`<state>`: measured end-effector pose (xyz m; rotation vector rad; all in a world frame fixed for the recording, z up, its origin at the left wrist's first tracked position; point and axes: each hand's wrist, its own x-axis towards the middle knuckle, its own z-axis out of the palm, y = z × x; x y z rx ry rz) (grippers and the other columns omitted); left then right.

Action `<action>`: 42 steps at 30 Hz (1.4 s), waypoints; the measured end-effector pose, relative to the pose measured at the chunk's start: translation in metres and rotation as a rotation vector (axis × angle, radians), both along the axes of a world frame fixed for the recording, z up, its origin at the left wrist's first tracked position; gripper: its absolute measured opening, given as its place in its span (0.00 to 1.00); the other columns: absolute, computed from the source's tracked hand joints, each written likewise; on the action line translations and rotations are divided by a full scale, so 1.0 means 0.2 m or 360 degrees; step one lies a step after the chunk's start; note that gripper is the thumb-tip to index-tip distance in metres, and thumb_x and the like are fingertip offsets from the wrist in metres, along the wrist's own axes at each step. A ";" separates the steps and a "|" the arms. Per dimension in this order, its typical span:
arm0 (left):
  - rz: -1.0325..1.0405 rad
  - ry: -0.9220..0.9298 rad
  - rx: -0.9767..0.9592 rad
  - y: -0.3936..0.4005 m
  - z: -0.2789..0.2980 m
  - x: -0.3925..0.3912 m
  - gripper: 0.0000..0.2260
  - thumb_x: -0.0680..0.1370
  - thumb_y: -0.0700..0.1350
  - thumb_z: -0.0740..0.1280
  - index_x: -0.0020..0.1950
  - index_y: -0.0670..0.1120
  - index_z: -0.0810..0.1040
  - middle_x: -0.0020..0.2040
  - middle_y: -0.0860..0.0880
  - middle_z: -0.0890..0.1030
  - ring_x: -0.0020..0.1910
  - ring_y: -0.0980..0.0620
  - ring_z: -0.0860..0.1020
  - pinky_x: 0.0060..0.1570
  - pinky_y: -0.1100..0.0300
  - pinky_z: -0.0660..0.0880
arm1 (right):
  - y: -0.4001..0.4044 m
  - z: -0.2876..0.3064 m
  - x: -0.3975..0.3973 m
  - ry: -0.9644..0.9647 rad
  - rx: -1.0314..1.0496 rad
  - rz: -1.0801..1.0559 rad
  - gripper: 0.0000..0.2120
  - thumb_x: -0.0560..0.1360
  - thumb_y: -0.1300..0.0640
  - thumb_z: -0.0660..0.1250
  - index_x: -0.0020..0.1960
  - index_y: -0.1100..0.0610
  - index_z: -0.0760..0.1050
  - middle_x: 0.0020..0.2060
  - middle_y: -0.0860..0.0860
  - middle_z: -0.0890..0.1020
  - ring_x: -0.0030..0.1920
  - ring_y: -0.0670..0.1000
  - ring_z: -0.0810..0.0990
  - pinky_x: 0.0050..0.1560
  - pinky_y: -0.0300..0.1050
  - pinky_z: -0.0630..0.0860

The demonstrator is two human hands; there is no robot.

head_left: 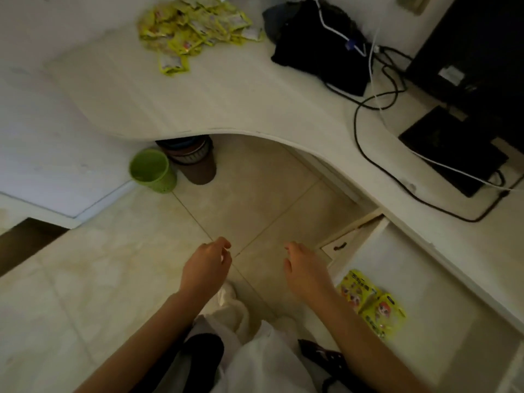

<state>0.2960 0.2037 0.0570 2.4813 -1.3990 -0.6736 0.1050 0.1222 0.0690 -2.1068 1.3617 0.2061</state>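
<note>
**Yellow printed plastic packets (373, 304) in open white drawer (419, 273)**

Found lying flat, just beside right hand (304, 269), untouched. Noted fingers of right and left hand (205, 265) loosely curled, slightly apart (gripping nothing), above beige tiled floor (255, 194).

Drawer (411, 273) lies open above its packets (374, 304); desk edge (442, 252) flanks it.

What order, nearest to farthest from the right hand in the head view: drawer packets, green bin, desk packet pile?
1. Drawer packets, just right of the right hand.
2. Green bin, on the floor, up-left.
3. Desk packet pile, far desktop.
</note>
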 end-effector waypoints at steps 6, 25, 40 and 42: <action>0.0087 -0.0049 -0.0019 -0.08 0.01 0.47 0.11 0.80 0.47 0.60 0.60 0.51 0.76 0.49 0.52 0.80 0.46 0.54 0.77 0.42 0.60 0.73 | -0.16 0.02 0.42 0.0001 0.0016 0.0003 0.16 0.81 0.56 0.53 0.67 0.59 0.67 0.60 0.55 0.75 0.59 0.54 0.74 0.58 0.49 0.74; 0.0198 -0.0201 -0.0057 -0.97 0.04 1.30 0.10 0.80 0.46 0.58 0.58 0.48 0.76 0.52 0.50 0.82 0.51 0.49 0.78 0.45 0.54 0.77 | -1.20 0.07 1.42 -0.0021 -0.0145 0.0366 0.15 0.81 0.54 0.53 0.64 0.57 0.69 0.59 0.56 0.76 0.56 0.57 0.76 0.53 0.49 0.73; 0.0505 0.0046 -0.0078 -1.80 0.09 1.88 0.10 0.78 0.46 0.62 0.58 0.50 0.76 0.52 0.51 0.82 0.54 0.47 0.78 0.49 0.54 0.73 | -2.06 0.14 2.02 0.0001 -0.0214 0.0587 0.17 0.81 0.54 0.55 0.68 0.56 0.67 0.62 0.54 0.75 0.60 0.56 0.74 0.57 0.52 0.74; 0.0527 0.0073 -0.0075 -1.91 0.09 1.98 0.10 0.77 0.46 0.62 0.58 0.49 0.76 0.53 0.50 0.81 0.55 0.46 0.78 0.50 0.54 0.73 | -2.15 0.14 2.12 0.0031 -0.0234 0.0600 0.16 0.81 0.55 0.55 0.67 0.56 0.67 0.62 0.54 0.74 0.60 0.56 0.73 0.56 0.52 0.74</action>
